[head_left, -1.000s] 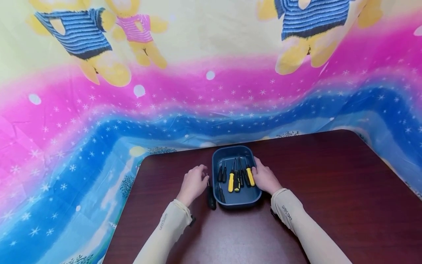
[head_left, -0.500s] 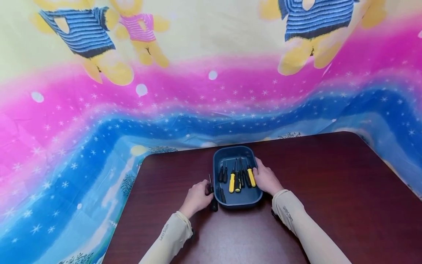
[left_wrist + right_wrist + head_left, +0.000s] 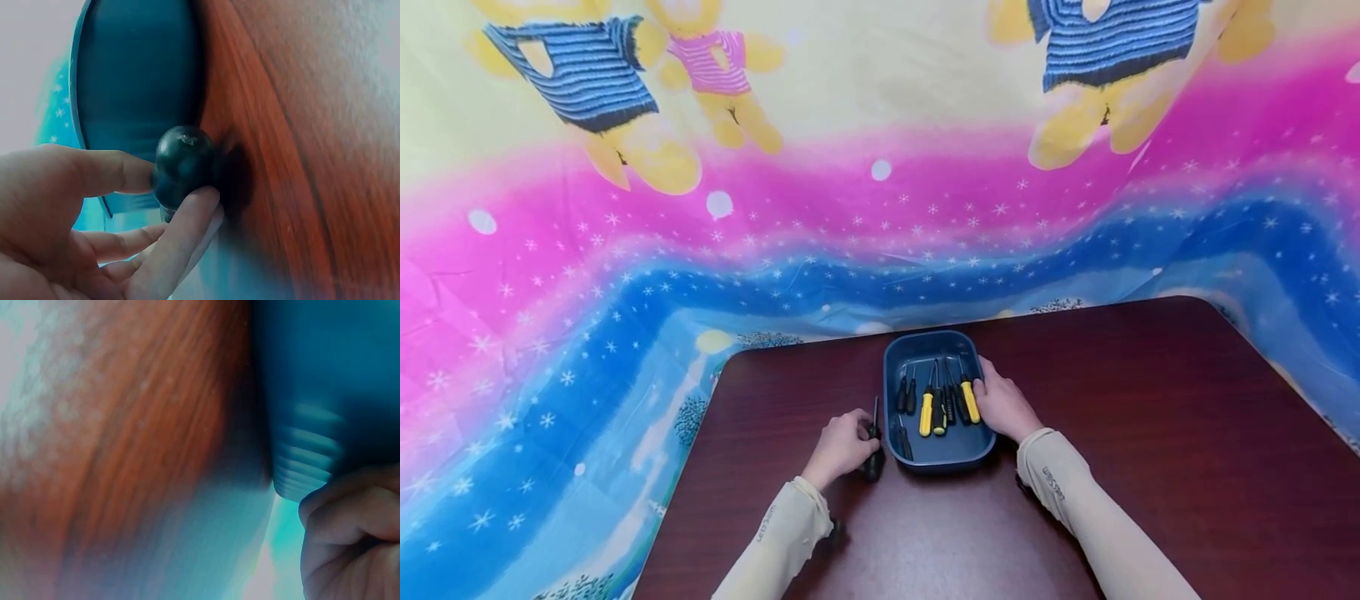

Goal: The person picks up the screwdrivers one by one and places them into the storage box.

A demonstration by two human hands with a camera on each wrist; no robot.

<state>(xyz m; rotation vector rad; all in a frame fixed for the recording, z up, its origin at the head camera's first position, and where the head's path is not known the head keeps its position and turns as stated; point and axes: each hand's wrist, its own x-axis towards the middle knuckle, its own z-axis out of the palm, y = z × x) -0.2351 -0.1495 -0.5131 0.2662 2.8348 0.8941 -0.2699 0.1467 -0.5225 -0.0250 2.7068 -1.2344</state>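
Observation:
My left hand (image 3: 842,446) pinches a black-handled screwdriver (image 3: 872,467) just left of the dark blue plastic box (image 3: 951,452). Its thin shaft points away from me. In the left wrist view, thumb and fingers close round the handle (image 3: 182,159), whose rounded end faces the camera low over the table. My right hand (image 3: 1006,404) grips the box's right side, thumb at the rim. In the right wrist view, curled fingers (image 3: 350,519) lie against the box wall (image 3: 337,369). Inside the box lie several screwdrivers, some with yellow-and-black handles (image 3: 927,415), others black (image 3: 911,398).
The box stands on a dark reddish-brown wooden table (image 3: 1120,400), near its back edge. Behind the table hangs a printed cloth (image 3: 880,208) with bears and snowflakes, reaching down past the table's left side.
My left hand has come down and toward me onto the screwdriver beside the box, taken hold of its handle and shifted it slightly left. The right hand stays at the box.

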